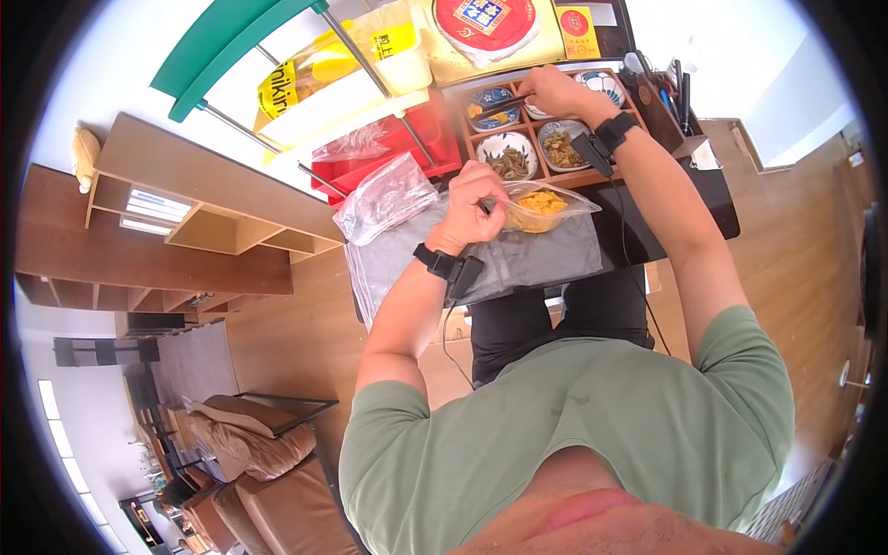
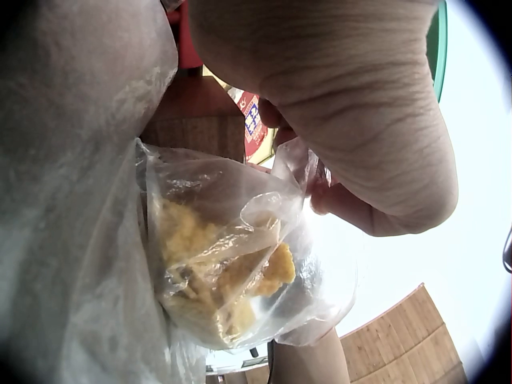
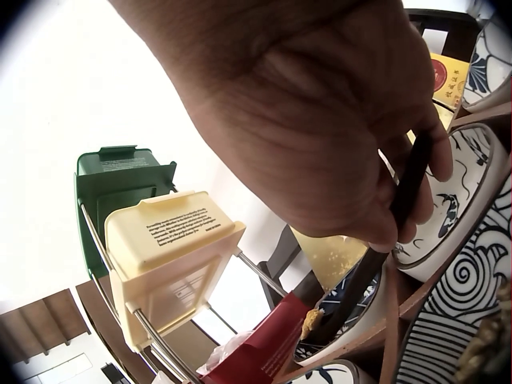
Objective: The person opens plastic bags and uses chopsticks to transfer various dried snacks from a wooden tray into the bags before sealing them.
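Observation:
My left hand (image 1: 474, 205) grips the rim of a clear plastic bag (image 2: 216, 172). Yellow food pieces (image 1: 539, 205) lie inside the bag, low over the grey plastic sheet. Over the wooden divided tray (image 1: 474, 148), my right hand (image 1: 558, 95) holds a long dark utensil (image 3: 410, 180) between thumb and fingers. Its lower end reaches into a blue patterned bowl (image 1: 492, 96), where a few yellow pieces (image 3: 310, 322) sit beside it. In front of that bowl, a white patterned bowl (image 1: 507, 151) holds brownish strips, and another bowl (image 1: 561, 146) holds chopped brown-green food.
A tiered rack with green, cream and red bins (image 1: 435, 125) stands left of the tray. Crumpled clear plastic (image 1: 388, 199) lies before it on the grey sheet (image 1: 555, 254). Behind the tray is a round red package (image 1: 486, 23); pens (image 1: 683, 92) stand at its right.

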Motion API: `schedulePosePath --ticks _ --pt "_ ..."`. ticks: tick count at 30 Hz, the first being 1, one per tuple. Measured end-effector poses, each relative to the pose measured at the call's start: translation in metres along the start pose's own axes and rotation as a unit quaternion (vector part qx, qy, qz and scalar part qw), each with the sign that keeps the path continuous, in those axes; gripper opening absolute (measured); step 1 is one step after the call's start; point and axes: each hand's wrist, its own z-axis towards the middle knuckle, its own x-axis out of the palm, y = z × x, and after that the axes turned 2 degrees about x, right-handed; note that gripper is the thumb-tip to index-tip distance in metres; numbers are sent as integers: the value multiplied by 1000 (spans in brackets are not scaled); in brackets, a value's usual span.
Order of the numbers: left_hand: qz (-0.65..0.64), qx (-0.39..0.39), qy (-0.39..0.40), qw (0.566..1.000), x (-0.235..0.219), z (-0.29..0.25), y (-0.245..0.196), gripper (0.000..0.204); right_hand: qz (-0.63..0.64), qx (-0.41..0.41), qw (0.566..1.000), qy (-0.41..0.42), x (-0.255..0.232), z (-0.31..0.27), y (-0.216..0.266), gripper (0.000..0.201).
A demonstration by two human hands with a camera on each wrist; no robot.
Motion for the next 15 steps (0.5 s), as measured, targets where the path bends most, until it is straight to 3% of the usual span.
schedulePosePath --ticks 15 --pt "-1 0 3 1000 0 0 1 13 -5 13 1000 -7 3 -2 -4 21"
